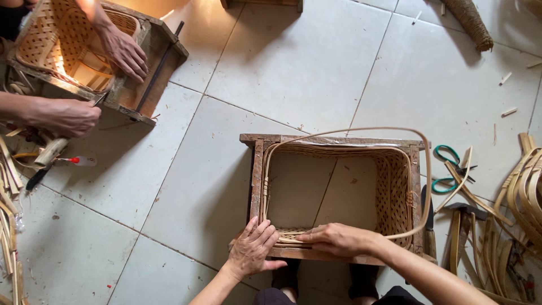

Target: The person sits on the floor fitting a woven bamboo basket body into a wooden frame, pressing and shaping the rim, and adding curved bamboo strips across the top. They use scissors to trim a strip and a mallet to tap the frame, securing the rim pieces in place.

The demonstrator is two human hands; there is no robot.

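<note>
A rectangular wooden frame (257, 169) lies on the tiled floor with a woven bamboo basket wall (395, 192) fitted inside it. A long pale cane strip (344, 131) loops around the top of the frame. My left hand (253, 248) rests on the frame's near left corner, fingers pressing the rim. My right hand (337, 238) lies on the near edge and pinches the cane strip against the woven rim.
Another person's two hands (121, 51) work on a second framed basket (68, 45) at the top left, one hand holding a tool (49, 151). Green-handled scissors (446, 166), a hammer (463, 210) and bent bamboo strips (522, 192) lie at the right. A rope roll (471, 22) sits top right.
</note>
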